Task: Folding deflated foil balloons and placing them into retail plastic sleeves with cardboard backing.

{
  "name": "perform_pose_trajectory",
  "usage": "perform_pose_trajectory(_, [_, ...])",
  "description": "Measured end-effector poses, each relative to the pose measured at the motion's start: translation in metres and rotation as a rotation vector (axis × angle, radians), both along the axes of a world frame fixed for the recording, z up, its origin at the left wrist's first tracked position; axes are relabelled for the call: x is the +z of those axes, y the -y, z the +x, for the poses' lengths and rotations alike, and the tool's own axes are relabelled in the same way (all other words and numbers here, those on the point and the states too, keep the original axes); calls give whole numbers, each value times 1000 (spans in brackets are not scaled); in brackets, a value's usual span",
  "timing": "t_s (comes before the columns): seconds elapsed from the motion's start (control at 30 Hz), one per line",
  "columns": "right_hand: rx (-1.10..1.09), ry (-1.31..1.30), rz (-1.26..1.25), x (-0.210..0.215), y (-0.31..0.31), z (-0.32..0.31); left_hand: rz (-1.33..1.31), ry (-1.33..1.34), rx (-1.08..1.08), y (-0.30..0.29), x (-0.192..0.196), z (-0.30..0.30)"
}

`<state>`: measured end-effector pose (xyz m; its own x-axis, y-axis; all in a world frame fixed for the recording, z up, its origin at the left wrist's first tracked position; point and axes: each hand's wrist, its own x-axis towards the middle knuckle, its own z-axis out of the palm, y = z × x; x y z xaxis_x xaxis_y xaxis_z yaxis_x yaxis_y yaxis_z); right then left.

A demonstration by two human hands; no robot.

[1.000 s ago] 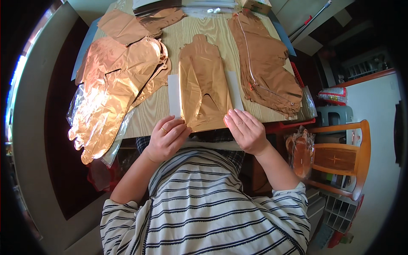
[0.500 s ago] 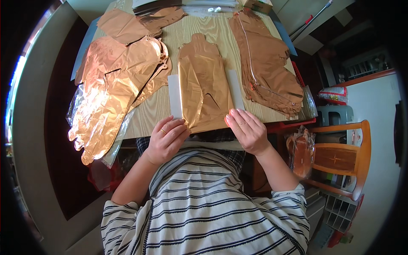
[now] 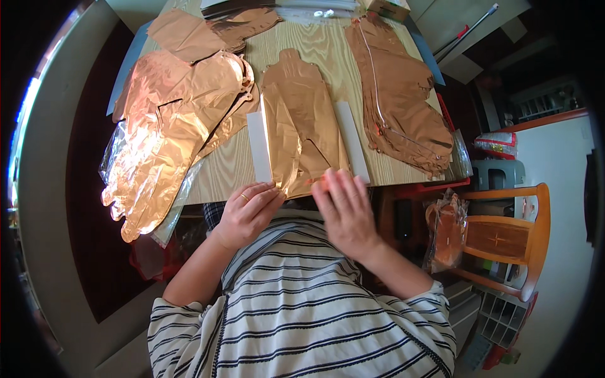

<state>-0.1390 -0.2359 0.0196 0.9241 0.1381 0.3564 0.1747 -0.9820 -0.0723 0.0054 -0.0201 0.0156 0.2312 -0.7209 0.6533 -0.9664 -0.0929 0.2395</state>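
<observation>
In the head view, my left hand (image 3: 249, 211) has its thumb and fingers closed on the near left corner of the copper-coloured foil piece (image 3: 296, 120). My right hand (image 3: 345, 214) has its fingers stretched out and is blurred over the near right part; I cannot tell if they press the foil or only pass above it. The piece lies in the middle of the table (image 3: 217, 176), at the near edge, with a white board (image 3: 350, 135) showing on both its sides.

I think the thin foil could crease or tear at the corner if my left fingers pull while my right hand pushes. With only one corner held, the piece could also turn askew on the board, or slip over the near edge.

The table has a pale wood grain. On its left lies a shiny foil pile (image 3: 183, 120), which hangs over the near edge; on the right is a duller foil pile (image 3: 403, 107) with a white cord (image 3: 376, 94) on it. To the right of the table stand a wooden chair (image 3: 498, 239) and a grey stool (image 3: 498, 173).
</observation>
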Motion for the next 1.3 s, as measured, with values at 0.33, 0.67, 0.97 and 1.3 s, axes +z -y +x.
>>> perform_pose_trajectory(0.33, [-23, -19, -3, -30, -28, 11, 39, -23, -6, -14, 0, 3])
perform_pose_trajectory(0.67, [-13, -76, -46, -29, -29, 12, 581, -98, 136, 42, 8, 53])
perform_pose_trajectory(0.97, [-31, -110, 4, -27, -31, 8, 578, 77, 56, 96, 23, 79])
perform_pose_trajectory(1.3, [-23, -94, 16, -19, -29, 12, 675, 127, -4, 129, 2, 158])
